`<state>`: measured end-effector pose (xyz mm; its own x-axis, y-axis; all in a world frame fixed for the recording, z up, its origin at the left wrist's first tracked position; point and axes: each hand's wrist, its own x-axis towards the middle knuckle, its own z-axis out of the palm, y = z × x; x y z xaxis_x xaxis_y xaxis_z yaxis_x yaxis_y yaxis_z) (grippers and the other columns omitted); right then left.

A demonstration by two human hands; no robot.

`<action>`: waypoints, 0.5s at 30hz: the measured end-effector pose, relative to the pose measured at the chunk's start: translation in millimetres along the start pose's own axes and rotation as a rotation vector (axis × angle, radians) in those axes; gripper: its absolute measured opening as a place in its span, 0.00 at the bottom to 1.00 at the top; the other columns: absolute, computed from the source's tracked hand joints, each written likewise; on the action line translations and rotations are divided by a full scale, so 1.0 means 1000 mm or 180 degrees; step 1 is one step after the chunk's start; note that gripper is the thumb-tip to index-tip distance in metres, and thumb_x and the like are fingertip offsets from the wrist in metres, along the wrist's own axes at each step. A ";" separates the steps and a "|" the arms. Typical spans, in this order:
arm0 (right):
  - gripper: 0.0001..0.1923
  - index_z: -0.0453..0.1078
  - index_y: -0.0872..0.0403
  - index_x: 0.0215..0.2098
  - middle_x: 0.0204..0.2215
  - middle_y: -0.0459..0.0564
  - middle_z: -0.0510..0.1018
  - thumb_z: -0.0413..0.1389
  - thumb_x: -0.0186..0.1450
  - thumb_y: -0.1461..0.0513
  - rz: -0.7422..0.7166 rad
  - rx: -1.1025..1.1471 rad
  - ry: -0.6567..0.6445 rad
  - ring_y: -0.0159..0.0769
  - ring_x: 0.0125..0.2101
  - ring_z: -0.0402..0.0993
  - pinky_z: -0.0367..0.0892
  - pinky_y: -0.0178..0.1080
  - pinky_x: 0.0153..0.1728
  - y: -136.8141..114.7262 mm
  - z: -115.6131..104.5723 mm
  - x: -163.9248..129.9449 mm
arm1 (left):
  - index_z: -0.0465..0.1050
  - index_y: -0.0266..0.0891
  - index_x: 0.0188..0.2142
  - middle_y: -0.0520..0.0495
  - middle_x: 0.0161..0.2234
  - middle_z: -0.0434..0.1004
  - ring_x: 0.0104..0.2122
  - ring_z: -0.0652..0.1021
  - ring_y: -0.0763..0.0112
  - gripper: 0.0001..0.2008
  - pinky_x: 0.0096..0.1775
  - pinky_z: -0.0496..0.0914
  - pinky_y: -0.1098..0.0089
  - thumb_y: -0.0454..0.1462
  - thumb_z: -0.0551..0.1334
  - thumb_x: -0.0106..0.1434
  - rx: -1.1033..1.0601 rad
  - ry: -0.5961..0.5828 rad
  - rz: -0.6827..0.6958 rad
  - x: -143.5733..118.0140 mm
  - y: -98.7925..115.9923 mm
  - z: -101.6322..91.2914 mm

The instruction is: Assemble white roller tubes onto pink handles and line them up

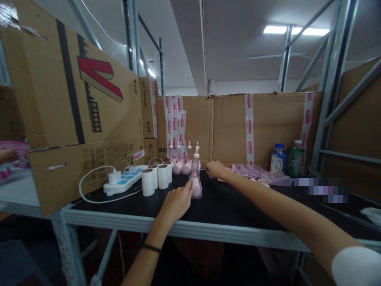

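Two hands worked among small pink bottles on a dark counter [226, 206].

At centre frame, the left hand [175, 203] gripped a pink bottle [195, 178], steadying it upright; the right hand [216, 169] reached behind it toward more bottles [181, 161], its grip impossible to tell.

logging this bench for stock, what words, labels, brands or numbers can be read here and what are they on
"MAD", cut off: on the cardboard wall at back, low, beside the small stacked boxes.
Large red emblem, no readable letters: on the big cardboard box at left.
Small black print and handling symbols on that box: too small to read.
Red print on the white tape strips: blurred.
Labels on the two bottles: blurred.
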<state>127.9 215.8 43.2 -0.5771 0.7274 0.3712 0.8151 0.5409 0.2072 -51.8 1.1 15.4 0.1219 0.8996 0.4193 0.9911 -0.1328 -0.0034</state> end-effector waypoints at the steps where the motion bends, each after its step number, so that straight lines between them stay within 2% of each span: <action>1: 0.13 0.80 0.58 0.46 0.48 0.65 0.83 0.55 0.68 0.63 0.0016 0.0030 0.0003 0.51 0.49 0.81 0.71 0.44 0.49 0.000 0.000 -0.001 | 0.61 0.44 0.67 0.36 0.47 0.84 0.46 0.84 0.50 0.25 0.45 0.74 0.56 0.46 0.43 0.77 0.0013 0.0003 -0.0001 0.000 0.000 0.000; 7: 0.13 0.81 0.58 0.46 0.46 0.66 0.83 0.56 0.67 0.63 0.0001 0.0441 0.0149 0.53 0.49 0.81 0.70 0.45 0.50 0.000 -0.006 -0.008 | 0.61 0.44 0.67 0.36 0.47 0.84 0.46 0.84 0.48 0.25 0.45 0.74 0.55 0.45 0.42 0.77 0.0010 0.0062 0.0050 -0.001 0.000 0.001; 10: 0.18 0.78 0.55 0.54 0.50 0.59 0.83 0.51 0.73 0.60 -0.0179 0.0784 0.0335 0.45 0.51 0.80 0.70 0.40 0.51 0.001 -0.021 -0.013 | 0.60 0.44 0.68 0.36 0.47 0.84 0.45 0.84 0.48 0.25 0.44 0.75 0.55 0.45 0.43 0.77 0.0033 0.0080 0.0059 -0.001 0.000 0.003; 12: 0.20 0.75 0.55 0.57 0.52 0.56 0.82 0.47 0.75 0.58 -0.0430 0.1435 0.0491 0.41 0.51 0.79 0.70 0.37 0.51 0.001 -0.038 -0.019 | 0.60 0.44 0.68 0.37 0.47 0.84 0.46 0.84 0.48 0.25 0.45 0.75 0.54 0.45 0.42 0.77 0.0026 0.0072 0.0064 -0.001 0.000 0.003; 15: 0.21 0.76 0.58 0.54 0.49 0.55 0.83 0.51 0.73 0.53 -0.0891 0.2965 0.0542 0.41 0.46 0.79 0.72 0.39 0.48 0.000 -0.064 -0.031 | 0.60 0.44 0.68 0.36 0.48 0.83 0.47 0.84 0.49 0.25 0.45 0.74 0.55 0.44 0.42 0.77 0.0023 0.0025 0.0046 -0.001 0.001 0.002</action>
<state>148.7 166.5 89.6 -0.6687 0.4915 0.5579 0.2429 0.8536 -0.4608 -50.5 0.9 13.4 0.1358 0.8943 0.4263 0.9896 -0.1427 -0.0159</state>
